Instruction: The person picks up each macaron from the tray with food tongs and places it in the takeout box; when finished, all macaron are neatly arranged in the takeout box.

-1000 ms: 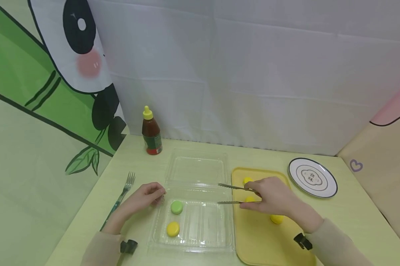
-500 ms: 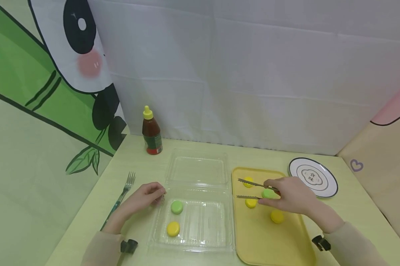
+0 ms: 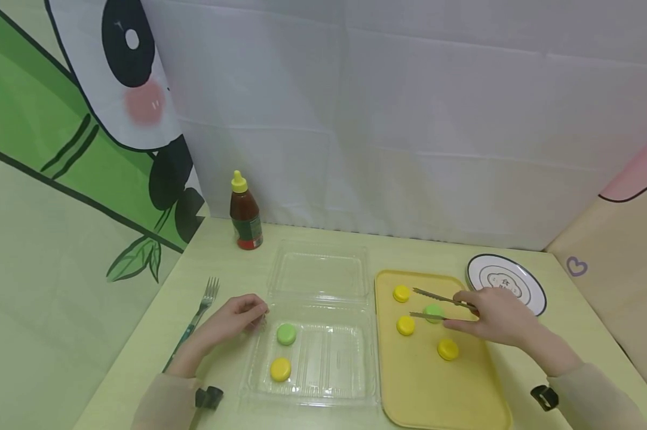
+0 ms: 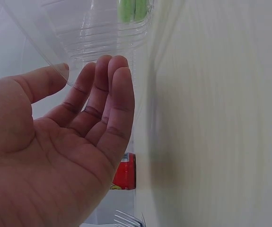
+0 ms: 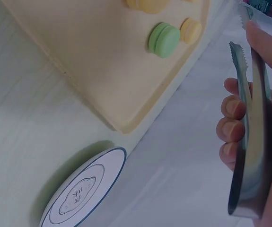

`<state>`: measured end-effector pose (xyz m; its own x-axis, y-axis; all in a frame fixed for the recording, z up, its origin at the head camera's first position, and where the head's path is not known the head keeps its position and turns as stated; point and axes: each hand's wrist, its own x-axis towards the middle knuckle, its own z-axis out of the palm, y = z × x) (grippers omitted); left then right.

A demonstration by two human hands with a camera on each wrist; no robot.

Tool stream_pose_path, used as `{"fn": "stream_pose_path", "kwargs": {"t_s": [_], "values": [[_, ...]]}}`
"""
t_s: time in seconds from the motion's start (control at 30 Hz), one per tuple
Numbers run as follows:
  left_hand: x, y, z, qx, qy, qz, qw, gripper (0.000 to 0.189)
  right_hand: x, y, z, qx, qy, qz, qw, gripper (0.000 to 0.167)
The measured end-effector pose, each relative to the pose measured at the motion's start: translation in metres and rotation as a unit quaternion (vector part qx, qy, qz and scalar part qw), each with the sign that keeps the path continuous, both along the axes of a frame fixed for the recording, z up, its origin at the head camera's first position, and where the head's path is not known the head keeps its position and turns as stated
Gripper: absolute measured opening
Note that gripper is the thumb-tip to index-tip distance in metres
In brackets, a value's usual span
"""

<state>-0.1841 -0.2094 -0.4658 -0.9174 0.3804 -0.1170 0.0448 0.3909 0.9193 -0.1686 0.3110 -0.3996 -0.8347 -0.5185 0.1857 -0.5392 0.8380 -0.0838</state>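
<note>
My right hand (image 3: 503,315) grips metal tongs (image 5: 254,142), whose arms stand apart above the yellow tray (image 3: 436,394). In the head view they partly cover a green macaron (image 3: 434,312) on that tray. Three yellow macarons lie around it: one at the back (image 3: 401,293), one in the middle (image 3: 406,325), one nearer (image 3: 448,349). At the left edge of a clear plastic container (image 3: 334,358), my left hand (image 4: 69,127) holds the rim between thumb and fingers. Inside the container, a green macaron (image 3: 286,334) and a yellow macaron (image 3: 280,369) sit along the left side.
The container's clear lid (image 3: 320,272) lies folded back behind it. A fork (image 3: 199,313) rests left of my left arm. A sauce bottle (image 3: 245,221) stands at the back left, and a white plate (image 3: 484,272) lies at the back right, partly behind my right hand.
My right hand has moved right with the tongs, from the container's right edge back over the tray, uncovering the macarons there. The left hand has stayed in place.
</note>
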Motion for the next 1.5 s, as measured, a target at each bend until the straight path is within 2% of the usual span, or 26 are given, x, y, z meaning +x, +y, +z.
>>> {"fn": "stream_pose_path", "kwargs": {"t_s": [0.37,0.63,1.23,1.5], "values": [[0.0,0.001,-0.001,0.004,-0.005,0.004,1.0,0.028,-0.004,0.022,-0.01,0.016,-0.02,-0.019,0.9995,0.047],[0.002,0.001,0.0,0.002,-0.009,0.007,0.9999,0.028,-0.006,0.03,-0.017,0.022,-0.052,-0.026,0.9981,0.049],[0.002,0.0,-0.001,0.011,-0.009,0.005,0.9999,0.026,-0.007,0.041,-0.022,0.035,-0.059,-0.027,0.9973,0.046],[0.002,0.001,0.002,0.006,-0.012,0.006,0.9999,0.027,-0.007,0.042,-0.024,0.035,-0.065,-0.024,0.997,0.043]]}}
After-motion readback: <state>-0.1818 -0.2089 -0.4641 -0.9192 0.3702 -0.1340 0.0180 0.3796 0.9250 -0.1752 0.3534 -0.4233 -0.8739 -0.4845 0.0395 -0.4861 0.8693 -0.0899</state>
